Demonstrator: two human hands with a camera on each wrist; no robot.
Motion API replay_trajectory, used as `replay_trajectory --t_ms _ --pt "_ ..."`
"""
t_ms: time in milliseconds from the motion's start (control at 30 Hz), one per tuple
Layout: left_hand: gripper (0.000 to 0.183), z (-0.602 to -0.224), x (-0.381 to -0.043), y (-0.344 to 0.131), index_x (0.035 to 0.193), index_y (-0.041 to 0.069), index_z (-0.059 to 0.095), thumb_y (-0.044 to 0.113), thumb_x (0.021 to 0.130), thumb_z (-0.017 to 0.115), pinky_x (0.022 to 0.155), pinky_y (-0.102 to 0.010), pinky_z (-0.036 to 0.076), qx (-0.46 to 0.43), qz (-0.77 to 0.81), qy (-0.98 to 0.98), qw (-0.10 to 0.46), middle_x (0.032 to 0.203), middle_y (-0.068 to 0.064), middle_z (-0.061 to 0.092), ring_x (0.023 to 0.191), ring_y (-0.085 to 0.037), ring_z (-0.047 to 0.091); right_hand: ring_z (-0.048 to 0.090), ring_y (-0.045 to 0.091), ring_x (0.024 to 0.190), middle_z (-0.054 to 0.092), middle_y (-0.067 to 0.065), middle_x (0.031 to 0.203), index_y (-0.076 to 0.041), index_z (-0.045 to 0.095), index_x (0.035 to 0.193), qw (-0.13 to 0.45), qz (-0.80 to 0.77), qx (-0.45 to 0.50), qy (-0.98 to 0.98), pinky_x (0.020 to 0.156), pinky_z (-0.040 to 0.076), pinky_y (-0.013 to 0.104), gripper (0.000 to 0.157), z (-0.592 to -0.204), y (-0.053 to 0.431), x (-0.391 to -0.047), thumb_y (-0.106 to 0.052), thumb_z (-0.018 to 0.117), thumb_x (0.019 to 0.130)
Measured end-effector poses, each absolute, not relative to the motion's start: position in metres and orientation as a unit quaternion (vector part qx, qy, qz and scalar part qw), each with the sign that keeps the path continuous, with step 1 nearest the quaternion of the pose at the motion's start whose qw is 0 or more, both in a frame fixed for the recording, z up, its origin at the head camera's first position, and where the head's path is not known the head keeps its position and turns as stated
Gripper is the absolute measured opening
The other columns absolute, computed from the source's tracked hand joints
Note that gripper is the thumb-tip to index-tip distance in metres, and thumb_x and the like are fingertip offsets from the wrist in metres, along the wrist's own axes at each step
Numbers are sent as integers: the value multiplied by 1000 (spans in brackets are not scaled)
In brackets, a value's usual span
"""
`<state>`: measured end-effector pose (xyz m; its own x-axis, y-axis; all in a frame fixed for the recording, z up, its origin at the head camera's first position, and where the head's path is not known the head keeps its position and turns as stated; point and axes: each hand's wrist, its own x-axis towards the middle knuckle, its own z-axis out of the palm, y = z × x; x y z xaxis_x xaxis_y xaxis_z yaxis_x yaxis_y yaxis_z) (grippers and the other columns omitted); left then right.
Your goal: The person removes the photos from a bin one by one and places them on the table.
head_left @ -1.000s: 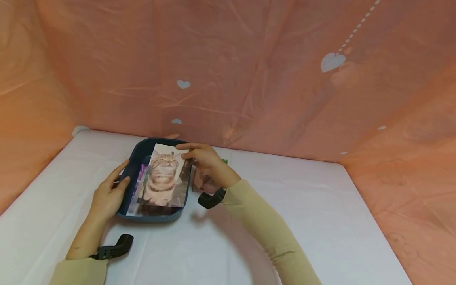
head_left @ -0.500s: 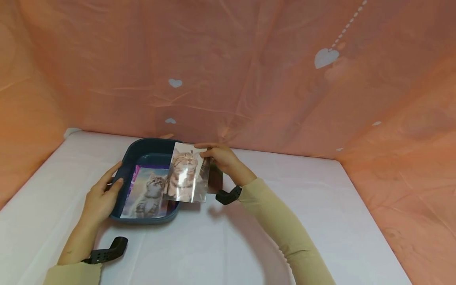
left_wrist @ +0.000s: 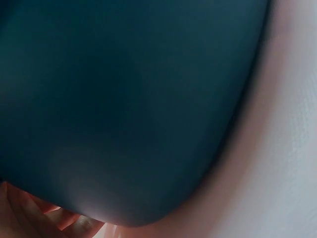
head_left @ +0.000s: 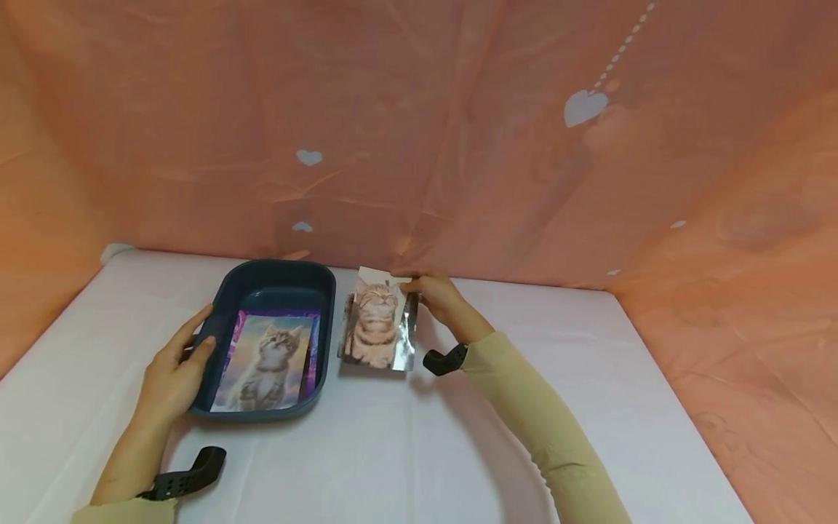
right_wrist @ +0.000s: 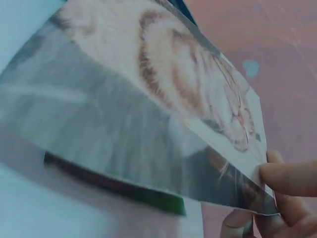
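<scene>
My left hand (head_left: 170, 378) grips the left side of a dark blue plastic tray (head_left: 229, 306), thumb at the rim. In the left wrist view the tray wall (left_wrist: 124, 99) fills most of the picture, with fingertips (left_wrist: 81, 225) against its edge. Inside the tray lies a grey kitten photo card (head_left: 268, 360), over a purple-edged card (head_left: 316, 364). My right hand (head_left: 445, 298) pinches a glossy photo card of a striped cat (head_left: 375, 324) by its upper right corner. It is held tilted, just right of the tray.
Below the held card, the right wrist view shows part of another card with a green corner (right_wrist: 171, 202), mostly hidden. A white-covered table (head_left: 366, 451) meets an orange, heart-printed cloth backdrop (head_left: 419, 145) behind.
My right hand has carried the striped cat card rightward out of the tray, uncovering the grey kitten card. My left hand stays on the tray.
</scene>
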<state>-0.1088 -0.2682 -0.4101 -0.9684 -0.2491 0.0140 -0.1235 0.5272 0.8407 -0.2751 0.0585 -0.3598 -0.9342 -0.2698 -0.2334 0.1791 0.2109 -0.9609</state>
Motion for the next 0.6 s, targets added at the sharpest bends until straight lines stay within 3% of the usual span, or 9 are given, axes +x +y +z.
replay_trajectory --t_ms 67,167,300,400,600 --pt "52 -412 -106 -270 153 23 20 32 104 34 89 -65 35 108 -470 -873 67 138 -38 36 120 -55 40 49 14 70 54 3 86 1 59 128 178 -623 -31 761 73 41 29 38 -365 63 -276 1 57 90" --pt "52 -416 -99 -274 153 22 19 31 104 33 89 -66 34 114 -466 -875 61 137 -39 35 120 -57 39 52 17 87 57 4 116 -2 61 127 191 -607 -26 771 84 41 33 35 -373 70 -276 -1 57 92" --pt "53 -419 -95 -277 154 23 17 31 104 32 88 -67 34 117 -462 -877 55 138 -40 34 120 -58 38 46 24 117 43 9 146 -2 61 126 195 -597 -20 778 99 37 39 34 -379 81 -277 -2 56 92" --pt "53 -417 -99 -276 154 23 17 32 104 32 87 -67 35 111 -464 -877 59 138 -39 34 120 -57 38 40 25 129 40 11 149 0 60 127 175 -602 -13 779 101 34 40 36 -380 90 -280 -1 56 91" --pt "53 -414 -105 -272 154 22 17 31 104 33 88 -66 35 106 -467 -876 64 138 -40 34 120 -57 39 42 27 122 38 12 150 1 57 129 159 -598 -2 786 93 35 38 37 -382 108 -287 0 54 92"
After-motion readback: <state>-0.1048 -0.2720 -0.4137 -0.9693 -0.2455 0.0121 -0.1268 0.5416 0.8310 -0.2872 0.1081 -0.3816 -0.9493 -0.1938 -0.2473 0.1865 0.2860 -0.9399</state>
